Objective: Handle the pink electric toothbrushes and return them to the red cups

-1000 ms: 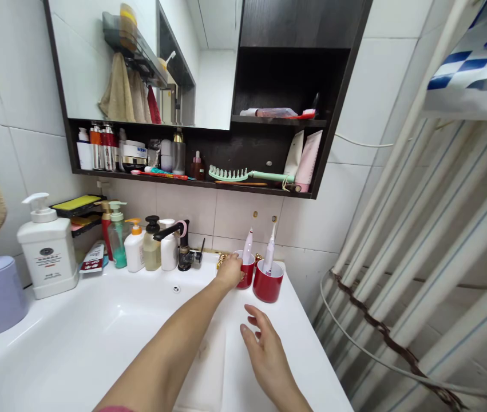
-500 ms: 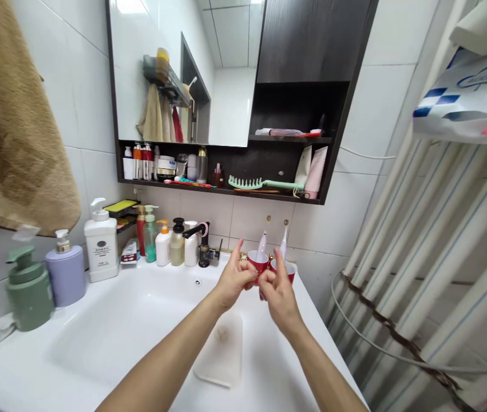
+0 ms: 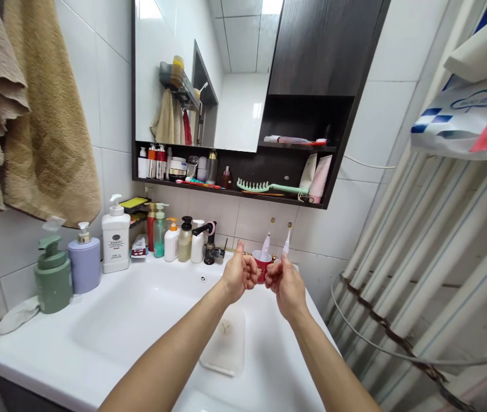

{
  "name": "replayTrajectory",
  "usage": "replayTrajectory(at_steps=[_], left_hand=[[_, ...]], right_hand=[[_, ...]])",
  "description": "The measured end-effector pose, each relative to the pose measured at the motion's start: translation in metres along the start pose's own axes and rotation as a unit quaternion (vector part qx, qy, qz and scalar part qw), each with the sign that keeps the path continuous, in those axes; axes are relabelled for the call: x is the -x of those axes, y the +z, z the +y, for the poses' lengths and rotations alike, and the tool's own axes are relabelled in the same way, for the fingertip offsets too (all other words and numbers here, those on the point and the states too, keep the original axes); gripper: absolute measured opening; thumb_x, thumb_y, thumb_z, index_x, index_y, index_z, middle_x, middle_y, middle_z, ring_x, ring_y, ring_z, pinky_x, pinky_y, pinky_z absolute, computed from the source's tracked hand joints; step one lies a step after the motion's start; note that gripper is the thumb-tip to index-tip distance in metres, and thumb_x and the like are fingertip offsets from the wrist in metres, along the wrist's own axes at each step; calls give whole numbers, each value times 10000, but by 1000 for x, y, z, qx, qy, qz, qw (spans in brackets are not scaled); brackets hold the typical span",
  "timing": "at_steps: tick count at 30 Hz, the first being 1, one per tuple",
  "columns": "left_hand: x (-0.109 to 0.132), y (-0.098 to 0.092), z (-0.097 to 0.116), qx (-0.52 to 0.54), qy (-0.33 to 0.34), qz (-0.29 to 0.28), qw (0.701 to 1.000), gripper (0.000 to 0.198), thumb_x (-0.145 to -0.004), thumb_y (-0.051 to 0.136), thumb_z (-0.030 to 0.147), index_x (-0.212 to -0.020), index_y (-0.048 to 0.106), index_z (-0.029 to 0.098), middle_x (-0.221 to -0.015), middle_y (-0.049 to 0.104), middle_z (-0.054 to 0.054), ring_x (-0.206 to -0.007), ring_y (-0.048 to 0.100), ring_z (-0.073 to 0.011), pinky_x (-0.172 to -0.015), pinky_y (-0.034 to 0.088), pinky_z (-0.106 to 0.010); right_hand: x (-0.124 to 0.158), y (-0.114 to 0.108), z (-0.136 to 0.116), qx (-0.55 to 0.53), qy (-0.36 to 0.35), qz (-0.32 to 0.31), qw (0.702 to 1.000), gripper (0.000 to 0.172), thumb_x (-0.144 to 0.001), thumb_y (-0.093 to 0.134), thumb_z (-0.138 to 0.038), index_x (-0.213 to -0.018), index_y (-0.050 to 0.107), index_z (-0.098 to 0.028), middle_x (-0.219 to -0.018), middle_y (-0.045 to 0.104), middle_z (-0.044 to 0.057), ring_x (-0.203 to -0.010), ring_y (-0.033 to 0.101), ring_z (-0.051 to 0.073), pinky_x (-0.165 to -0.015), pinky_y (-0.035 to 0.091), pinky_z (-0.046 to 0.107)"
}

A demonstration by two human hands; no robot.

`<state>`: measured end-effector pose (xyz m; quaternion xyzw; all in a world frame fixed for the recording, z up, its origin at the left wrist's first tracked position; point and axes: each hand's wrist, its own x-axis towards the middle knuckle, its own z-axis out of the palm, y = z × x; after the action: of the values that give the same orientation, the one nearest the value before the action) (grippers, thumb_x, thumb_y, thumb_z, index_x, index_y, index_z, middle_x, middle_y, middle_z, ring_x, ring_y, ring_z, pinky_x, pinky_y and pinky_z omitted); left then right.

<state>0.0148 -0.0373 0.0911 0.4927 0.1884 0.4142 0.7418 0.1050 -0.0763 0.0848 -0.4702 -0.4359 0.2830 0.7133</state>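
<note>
The red cup (image 3: 262, 266) stands at the back right of the white washbasin (image 3: 131, 320), with an electric toothbrush (image 3: 265, 247) upright in it and a second electric toothbrush (image 3: 286, 241) rising just behind our right hand (image 3: 286, 288). That hand and our left hand (image 3: 238, 273) are just before the cup, fingers (image 3: 249, 274) curled narrowly, almost meeting; we cannot tell whether they hold anything. Left of the cup stand a black faucet (image 3: 210, 250) and a white pump bottle (image 3: 115, 237).

Outstretched bare arms (image 3: 174, 355) raise the left hand (image 3: 238, 273) and right hand (image 3: 286, 288), curled, close together.
</note>
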Motion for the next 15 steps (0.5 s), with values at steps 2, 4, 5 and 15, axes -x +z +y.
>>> replayTrajectory(at_steps=[2, 4, 5, 15], left_hand=[[-2, 1, -1, -21, -24, -9, 999, 568, -617, 127, 645, -411, 313, 150, -313, 331, 27, -283, 283, -37, -329, 114, -166], [-6, 2, -3, -36, -38, -17, 998, 582, -613, 92, 651, -395, 304, 154, -298, 321, 27, -270, 260, -36, -327, 105, -169], [-8, 2, -5, -42, -47, -21, 998, 586, -611, 82, 651, -390, 303, 155, -292, 319, 27, -264, 251, -36, -326, 103, -171], [-12, -63, -94, -214, -156, 87, 960, 491, -571, 299, 620, -452, 385, 151, -324, 388, 39, -272, 308, -48, -344, 176, -189]], right_hand=[[-4, 2, 2, 29, 2, 4, 1000, 455, -671, 296, -517, -368, 278, -179, -427, 420, -26, -376, 399, 67, -374, 325, 200], [-9, 4, 8, 69, 6, 8, 998, 474, -672, 268, -538, -355, 256, -185, -430, 450, -6, -372, 404, 71, -384, 335, 210], [-12, 4, 13, 92, 7, 11, 996, 475, -674, 250, -544, -360, 266, -189, -426, 460, 1, -363, 400, 74, -386, 337, 216], [-77, -55, 74, 404, -22, 128, 906, 226, -575, 470, -399, -596, 494, -175, -840, 495, 113, -858, 429, 263, -635, 329, 338]])
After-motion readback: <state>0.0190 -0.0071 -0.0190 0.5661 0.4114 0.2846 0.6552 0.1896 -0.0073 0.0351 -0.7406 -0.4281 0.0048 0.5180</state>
